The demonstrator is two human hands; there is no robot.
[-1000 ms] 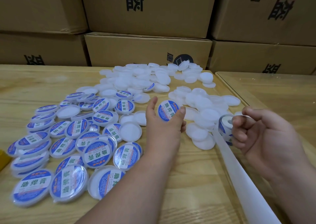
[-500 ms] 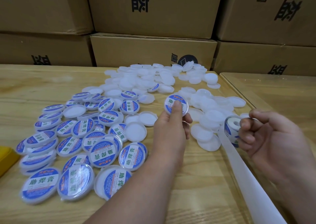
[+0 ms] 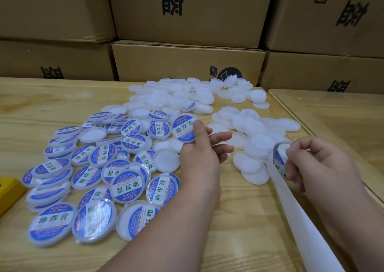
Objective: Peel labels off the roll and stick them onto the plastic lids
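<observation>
My left hand (image 3: 200, 153) hovers over the middle of the wooden table (image 3: 239, 219), its fingers stretched straight to the right. A labelled lid (image 3: 182, 128) with a blue and white sticker is at its thumb, tilted above the pile of labelled lids (image 3: 124, 185) on the left. My right hand (image 3: 318, 165) grips the small label roll (image 3: 279, 157) at the right. The white backing strip (image 3: 307, 219) trails from the roll toward the bottom right. Blank white lids (image 3: 256, 145) lie between and beyond the hands.
Stacked cardboard boxes (image 3: 187, 64) wall off the back of the table. A yellow object (image 3: 9, 192) sits at the left edge. A second wooden table (image 3: 336, 116) adjoins on the right. More blank lids (image 3: 176, 97) spread toward the back.
My left hand has carried the labelled lid leftward toward the labelled pile and its fingers have straightened off it. The right hand still holds the roll in about the same place.
</observation>
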